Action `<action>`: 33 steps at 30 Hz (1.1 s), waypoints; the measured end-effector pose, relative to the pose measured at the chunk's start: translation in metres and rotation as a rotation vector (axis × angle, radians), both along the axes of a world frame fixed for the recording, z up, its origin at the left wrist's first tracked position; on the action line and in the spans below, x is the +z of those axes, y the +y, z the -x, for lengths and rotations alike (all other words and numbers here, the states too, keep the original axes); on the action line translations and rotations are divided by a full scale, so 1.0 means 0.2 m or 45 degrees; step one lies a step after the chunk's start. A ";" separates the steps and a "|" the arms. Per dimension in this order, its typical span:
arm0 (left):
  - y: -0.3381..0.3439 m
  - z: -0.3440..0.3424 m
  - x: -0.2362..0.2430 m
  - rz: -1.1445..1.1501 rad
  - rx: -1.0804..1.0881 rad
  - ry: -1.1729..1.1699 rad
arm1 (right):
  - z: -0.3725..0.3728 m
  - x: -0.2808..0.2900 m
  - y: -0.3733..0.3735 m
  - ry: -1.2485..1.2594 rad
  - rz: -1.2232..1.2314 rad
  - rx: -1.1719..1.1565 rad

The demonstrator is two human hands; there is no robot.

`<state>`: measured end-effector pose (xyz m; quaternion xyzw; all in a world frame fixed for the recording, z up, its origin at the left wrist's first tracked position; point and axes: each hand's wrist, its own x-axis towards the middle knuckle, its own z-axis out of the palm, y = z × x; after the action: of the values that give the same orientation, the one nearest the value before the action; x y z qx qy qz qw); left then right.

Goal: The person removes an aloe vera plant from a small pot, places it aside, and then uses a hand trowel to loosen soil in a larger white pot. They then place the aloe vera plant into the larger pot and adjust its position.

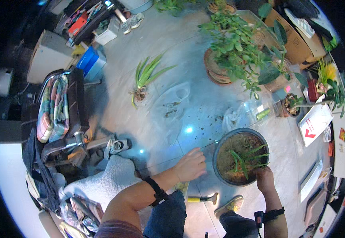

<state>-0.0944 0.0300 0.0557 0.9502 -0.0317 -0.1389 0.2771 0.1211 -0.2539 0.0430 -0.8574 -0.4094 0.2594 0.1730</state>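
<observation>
The left hand (191, 164) is laid flat on the floor (160, 59), its grip spread and empty. The near rim of the soil-filled pot (240, 156) is gripped by the right hand (265, 179), beside the small green plant (247, 156)

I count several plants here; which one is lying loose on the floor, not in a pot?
The spiky long-leaved plant lying with bare roots at upper left; the others stand in pots.

Both hands (191, 164) (265, 179) low (fingers curled).

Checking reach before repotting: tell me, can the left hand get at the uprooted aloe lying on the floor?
Probably not without leaning: the left hand rests flat on the floor, and the uprooted aloe lies well beyond it, though only bare floor lies between.
</observation>
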 end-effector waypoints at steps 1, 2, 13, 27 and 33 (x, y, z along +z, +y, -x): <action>0.01 0.05 0.03 0.026 0.121 0.100 | 0.01 0.03 -0.01 0.031 0.002 -0.066; 0.02 0.10 0.05 0.048 0.260 0.099 | 0.01 0.05 -0.02 0.064 -0.028 -0.103; 0.43 0.77 0.65 -0.128 1.006 0.056 | 0.15 0.63 0.02 0.039 0.538 -0.646; 1.15 0.96 0.78 -0.408 0.806 0.806 | 0.23 0.89 1.35 0.204 0.227 -0.106; 1.58 0.64 0.86 -0.262 0.655 0.975 | 0.12 0.70 1.68 0.460 0.384 -0.143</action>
<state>-0.2220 0.3460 0.2270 0.8301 0.3232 -0.4086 0.1989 0.0967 0.0818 0.1838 -0.8346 -0.2801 0.4568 0.1274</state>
